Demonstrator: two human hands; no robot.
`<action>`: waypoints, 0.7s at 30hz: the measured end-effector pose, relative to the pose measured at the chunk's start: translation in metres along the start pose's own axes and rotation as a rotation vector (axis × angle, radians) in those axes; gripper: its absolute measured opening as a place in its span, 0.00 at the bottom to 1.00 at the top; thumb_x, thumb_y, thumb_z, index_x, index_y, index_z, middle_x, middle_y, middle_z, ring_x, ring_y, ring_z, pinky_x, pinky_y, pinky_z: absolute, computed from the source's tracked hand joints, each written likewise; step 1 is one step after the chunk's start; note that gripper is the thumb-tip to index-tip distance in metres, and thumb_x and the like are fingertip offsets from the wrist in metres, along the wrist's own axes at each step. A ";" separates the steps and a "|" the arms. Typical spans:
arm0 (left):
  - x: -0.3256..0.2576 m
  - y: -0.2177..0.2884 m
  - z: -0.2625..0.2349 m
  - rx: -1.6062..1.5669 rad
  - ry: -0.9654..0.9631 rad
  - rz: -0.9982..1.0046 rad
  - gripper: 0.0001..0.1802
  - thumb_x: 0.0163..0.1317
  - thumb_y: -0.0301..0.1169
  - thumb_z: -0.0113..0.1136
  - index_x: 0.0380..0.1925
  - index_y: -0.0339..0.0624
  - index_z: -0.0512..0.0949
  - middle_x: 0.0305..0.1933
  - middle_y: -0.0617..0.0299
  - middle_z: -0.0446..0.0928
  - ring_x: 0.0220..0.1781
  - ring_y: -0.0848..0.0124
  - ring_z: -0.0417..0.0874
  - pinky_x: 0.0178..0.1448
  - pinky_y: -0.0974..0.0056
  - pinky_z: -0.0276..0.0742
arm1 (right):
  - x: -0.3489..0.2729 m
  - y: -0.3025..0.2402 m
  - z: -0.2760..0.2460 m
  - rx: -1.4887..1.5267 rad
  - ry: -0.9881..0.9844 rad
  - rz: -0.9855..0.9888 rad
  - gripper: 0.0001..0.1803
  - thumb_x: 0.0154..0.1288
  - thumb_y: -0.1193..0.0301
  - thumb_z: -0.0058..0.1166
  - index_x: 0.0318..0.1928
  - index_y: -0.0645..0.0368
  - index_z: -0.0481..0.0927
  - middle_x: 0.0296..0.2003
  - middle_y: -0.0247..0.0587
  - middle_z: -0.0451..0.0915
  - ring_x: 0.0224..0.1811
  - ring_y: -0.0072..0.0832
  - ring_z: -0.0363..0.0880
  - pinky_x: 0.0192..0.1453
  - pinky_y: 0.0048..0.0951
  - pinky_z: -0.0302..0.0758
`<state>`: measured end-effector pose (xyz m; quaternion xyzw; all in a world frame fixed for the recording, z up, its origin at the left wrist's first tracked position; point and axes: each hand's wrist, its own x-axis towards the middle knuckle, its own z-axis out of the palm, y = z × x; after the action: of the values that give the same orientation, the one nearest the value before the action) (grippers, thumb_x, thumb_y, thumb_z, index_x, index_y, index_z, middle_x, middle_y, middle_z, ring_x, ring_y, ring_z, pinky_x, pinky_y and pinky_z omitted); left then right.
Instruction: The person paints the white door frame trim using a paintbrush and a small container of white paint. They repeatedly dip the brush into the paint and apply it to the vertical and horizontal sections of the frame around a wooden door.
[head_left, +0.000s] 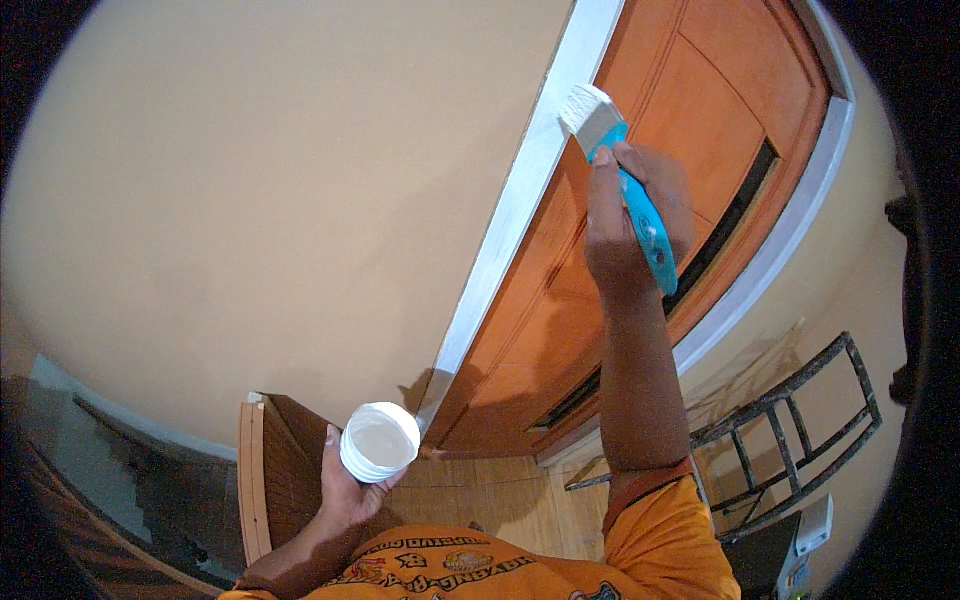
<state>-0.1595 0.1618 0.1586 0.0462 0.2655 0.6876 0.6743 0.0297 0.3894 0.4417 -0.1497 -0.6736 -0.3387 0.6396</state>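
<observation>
At the lower edge shows the person's orange shirt (560, 575) with a printed front. Just above it, the left hand (350, 490) is wrapped around a small white pot (380, 441), fingers closed on its side, holding it upright with its open mouth facing the camera; pale paint fills it. Beside that hand stands a brown wooden panel (262, 480), and past it lies a wood-plank floor (500, 495). To the right, a dark metal frame (790, 420) with paint flecks on its bars leans low near the wall.

The right arm reaches up and away from the pot, so the two hands are well apart. The right hand (630, 225) is clamped on the blue handle of a brush (620, 170), whose white-loaded bristles touch the door frame (520, 200). That frame strip is painted white along its length. Right of it is an orange wooden door (690, 110) with raised panels and a dark slot. Left of the frame spreads a plain beige wall (260, 200).
</observation>
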 end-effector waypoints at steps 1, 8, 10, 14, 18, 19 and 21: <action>0.000 0.001 0.000 0.022 -0.023 0.016 0.41 0.66 0.70 0.33 0.63 0.52 0.67 0.59 0.56 0.75 0.56 0.59 0.80 0.49 0.51 0.86 | -0.007 -0.004 -0.001 0.019 -0.038 -0.014 0.05 0.61 0.77 0.60 0.29 0.59 0.78 0.27 0.42 0.79 0.29 0.35 0.80 0.30 0.33 0.76; 0.001 0.005 0.001 -0.019 -0.069 -0.024 0.41 0.66 0.70 0.34 0.63 0.52 0.67 0.59 0.56 0.75 0.57 0.57 0.80 0.50 0.50 0.85 | -0.171 -0.068 -0.036 0.108 -0.669 0.066 0.05 0.59 0.74 0.60 0.32 0.58 0.75 0.24 0.36 0.75 0.27 0.32 0.76 0.27 0.28 0.72; 0.000 0.007 0.002 -0.015 -0.083 -0.034 0.41 0.66 0.70 0.34 0.63 0.51 0.67 0.59 0.56 0.75 0.57 0.57 0.80 0.51 0.49 0.85 | -0.186 -0.078 -0.052 0.100 -0.759 -0.149 0.05 0.60 0.74 0.60 0.32 0.57 0.76 0.24 0.35 0.75 0.28 0.31 0.76 0.27 0.27 0.73; 0.000 0.007 0.002 0.006 -0.088 -0.017 0.40 0.67 0.69 0.33 0.63 0.51 0.67 0.58 0.55 0.76 0.56 0.57 0.81 0.51 0.48 0.84 | -0.134 -0.071 -0.044 0.139 -0.674 0.161 0.05 0.61 0.75 0.60 0.28 0.56 0.77 0.24 0.37 0.76 0.27 0.33 0.77 0.30 0.28 0.75; 0.000 0.007 -0.002 0.008 -0.035 -0.036 0.40 0.67 0.68 0.33 0.63 0.50 0.67 0.58 0.54 0.76 0.55 0.57 0.81 0.49 0.48 0.85 | -0.046 -0.040 -0.005 0.332 -0.339 0.219 0.05 0.61 0.75 0.59 0.28 0.58 0.79 0.24 0.41 0.78 0.27 0.38 0.78 0.32 0.31 0.76; 0.000 0.007 -0.003 0.031 -0.054 -0.032 0.40 0.68 0.68 0.33 0.63 0.50 0.67 0.58 0.54 0.76 0.55 0.57 0.81 0.49 0.48 0.85 | -0.030 -0.035 -0.002 0.214 -0.251 0.113 0.04 0.61 0.74 0.59 0.28 0.58 0.79 0.25 0.41 0.79 0.28 0.38 0.79 0.33 0.32 0.76; 0.000 0.008 -0.004 0.022 -0.044 -0.041 0.39 0.68 0.68 0.33 0.63 0.50 0.67 0.58 0.54 0.76 0.55 0.56 0.81 0.49 0.48 0.85 | -0.012 -0.024 0.000 -0.054 -0.127 -0.064 0.05 0.61 0.73 0.59 0.29 0.59 0.80 0.26 0.42 0.80 0.29 0.39 0.80 0.33 0.34 0.76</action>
<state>-0.1687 0.1612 0.1582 0.0631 0.2590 0.6696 0.6933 0.0160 0.3747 0.4234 -0.1665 -0.7080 -0.3666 0.5801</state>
